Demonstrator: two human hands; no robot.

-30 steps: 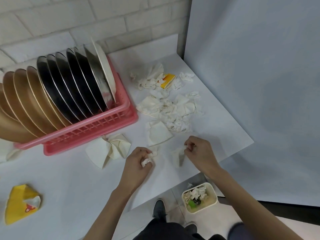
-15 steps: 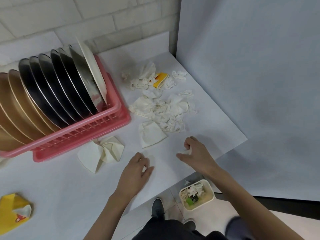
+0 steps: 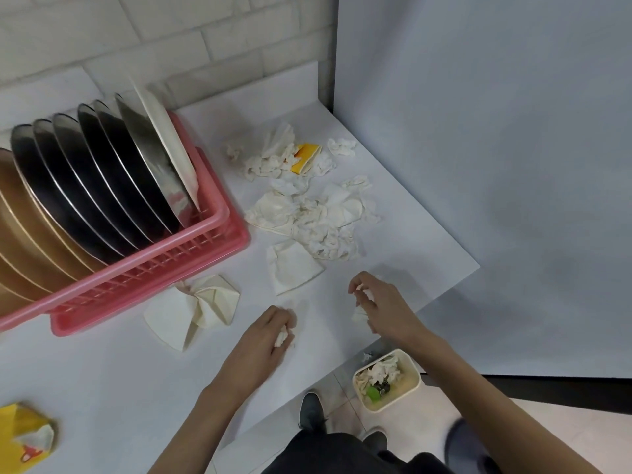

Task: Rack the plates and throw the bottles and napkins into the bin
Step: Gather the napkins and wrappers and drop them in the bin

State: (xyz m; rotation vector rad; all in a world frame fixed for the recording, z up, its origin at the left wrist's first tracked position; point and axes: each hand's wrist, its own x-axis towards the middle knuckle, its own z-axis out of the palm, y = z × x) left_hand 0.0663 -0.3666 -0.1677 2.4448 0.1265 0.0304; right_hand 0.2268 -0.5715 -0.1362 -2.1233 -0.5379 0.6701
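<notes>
Two crumpled napkins, one gripped in left hand (image 3: 265, 336), one in right hand (image 3: 383, 304).

A single head-worn wide-angle view looks steeply down, close over the white table (image 3: 102, 388), pink dish rack (image 3: 136, 265) left, bin (image 3: 393, 402) on the floor below

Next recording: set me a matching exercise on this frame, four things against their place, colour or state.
Things:
1 plates
2 bin
3 left hand
4 dish rack

States:
a on the floor
b pink, on the table
c standing on edge in a row
d gripping a crumpled napkin

Pairs: 1-c, 2-a, 3-d, 4-b
</notes>
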